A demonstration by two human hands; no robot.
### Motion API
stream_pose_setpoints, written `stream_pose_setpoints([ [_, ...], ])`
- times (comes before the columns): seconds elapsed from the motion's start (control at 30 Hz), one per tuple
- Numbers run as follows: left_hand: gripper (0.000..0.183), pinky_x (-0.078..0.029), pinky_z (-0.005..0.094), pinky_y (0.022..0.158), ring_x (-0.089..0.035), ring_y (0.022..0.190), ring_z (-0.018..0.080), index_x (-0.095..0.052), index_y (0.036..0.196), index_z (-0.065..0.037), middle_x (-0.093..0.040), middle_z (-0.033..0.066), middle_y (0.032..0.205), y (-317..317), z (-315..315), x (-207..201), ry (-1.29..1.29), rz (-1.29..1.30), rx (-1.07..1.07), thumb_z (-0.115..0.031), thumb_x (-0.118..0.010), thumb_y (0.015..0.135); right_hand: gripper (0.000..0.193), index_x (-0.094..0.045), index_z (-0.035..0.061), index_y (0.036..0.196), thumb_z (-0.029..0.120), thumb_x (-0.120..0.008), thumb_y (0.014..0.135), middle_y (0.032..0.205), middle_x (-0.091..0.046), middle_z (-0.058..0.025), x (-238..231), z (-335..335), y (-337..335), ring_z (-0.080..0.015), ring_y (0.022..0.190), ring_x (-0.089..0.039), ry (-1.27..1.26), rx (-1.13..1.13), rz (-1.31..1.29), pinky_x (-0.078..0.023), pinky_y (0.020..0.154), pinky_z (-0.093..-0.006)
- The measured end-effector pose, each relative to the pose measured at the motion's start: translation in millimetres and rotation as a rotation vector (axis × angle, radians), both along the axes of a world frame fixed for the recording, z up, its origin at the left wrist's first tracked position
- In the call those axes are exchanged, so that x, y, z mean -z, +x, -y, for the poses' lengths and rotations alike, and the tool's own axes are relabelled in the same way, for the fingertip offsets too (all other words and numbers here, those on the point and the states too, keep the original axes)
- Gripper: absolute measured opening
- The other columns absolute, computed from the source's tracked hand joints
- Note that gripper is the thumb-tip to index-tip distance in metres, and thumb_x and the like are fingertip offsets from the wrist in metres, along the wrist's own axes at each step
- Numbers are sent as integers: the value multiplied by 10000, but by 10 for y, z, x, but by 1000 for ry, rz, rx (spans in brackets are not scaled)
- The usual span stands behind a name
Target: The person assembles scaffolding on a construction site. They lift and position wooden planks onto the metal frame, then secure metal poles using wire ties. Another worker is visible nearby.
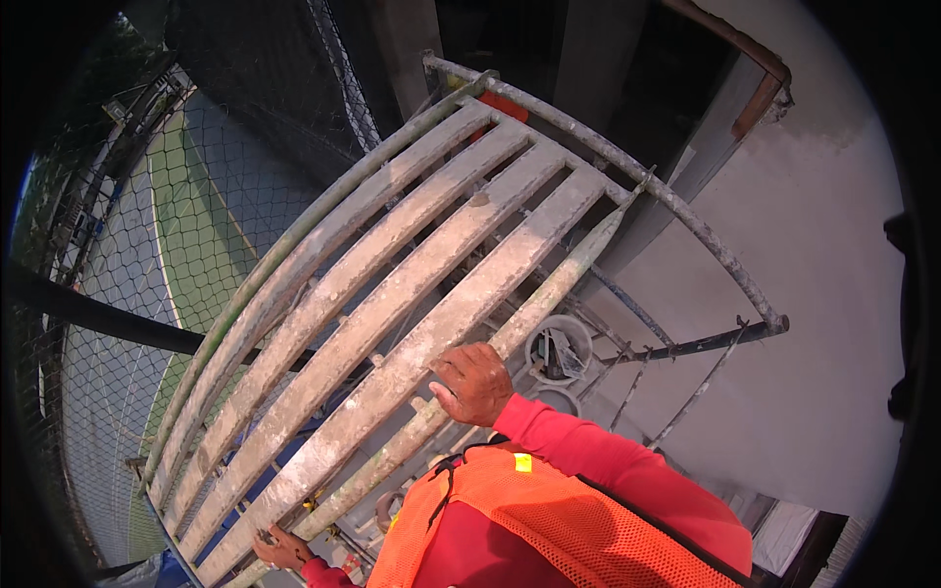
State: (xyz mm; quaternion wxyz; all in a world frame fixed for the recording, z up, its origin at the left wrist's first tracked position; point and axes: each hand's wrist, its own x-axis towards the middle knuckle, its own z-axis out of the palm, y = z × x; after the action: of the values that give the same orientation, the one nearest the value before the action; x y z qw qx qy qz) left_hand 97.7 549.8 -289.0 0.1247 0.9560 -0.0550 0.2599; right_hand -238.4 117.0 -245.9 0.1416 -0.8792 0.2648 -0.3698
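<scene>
A scaffold platform (392,328) of long, mortar-stained slats slants across the view, from low left to upper right. Along its near side runs a round pipe (555,284) crusted with paint and mortar. My right hand (475,382) is closed over this pipe about halfway along, knuckles up. Farther down, at the platform's lower left end, my left hand (282,547) is curled on the near edge, partly cut off from clear sight by the slats and pipe. Both red sleeves reach out past an orange mesh vest.
Below the near pipe stands a white bucket (559,350) with tools inside. Metal scaffold tubes (701,343) jut out beside a smooth grey wall (784,245). Netting (196,225) hangs on the left, above a blue and green court. A dark doorway (627,88) opens beyond the far end.
</scene>
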Motion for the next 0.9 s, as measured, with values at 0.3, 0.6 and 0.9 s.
stream_pose_setpoints([
  [0.3,960,-276,495,1197,-263,1481,431,-291,1540,67,-296,293,1586,-42,-246,443,-490,-47,-467,-484,-719,880,359,-700,45,1185,254,-643,898,920,-659,-109,27,-16,133,-305,881,-618,-119,-71,-72,-433,847,-430],
  [0.6,439,-529,456,818,-621,900,254,-591,1136,-63,-639,84,989,-54,-333,538,-2134,-419,80,-413,-729,908,499,-645,21,1108,454,-714,870,1013,-630,-160,-211,-89,111,-368,947,-586,-136,-320,-312,-423,892,-480],
  [0.9,356,-520,431,737,-623,817,240,-599,1125,-149,-635,30,978,195,-439,316,-2303,-388,7,-421,-702,920,542,-633,20,1201,87,-738,673,960,-616,-136,-86,-356,441,-334,908,-611,-227,-328,-725,-477,839,-449],
])
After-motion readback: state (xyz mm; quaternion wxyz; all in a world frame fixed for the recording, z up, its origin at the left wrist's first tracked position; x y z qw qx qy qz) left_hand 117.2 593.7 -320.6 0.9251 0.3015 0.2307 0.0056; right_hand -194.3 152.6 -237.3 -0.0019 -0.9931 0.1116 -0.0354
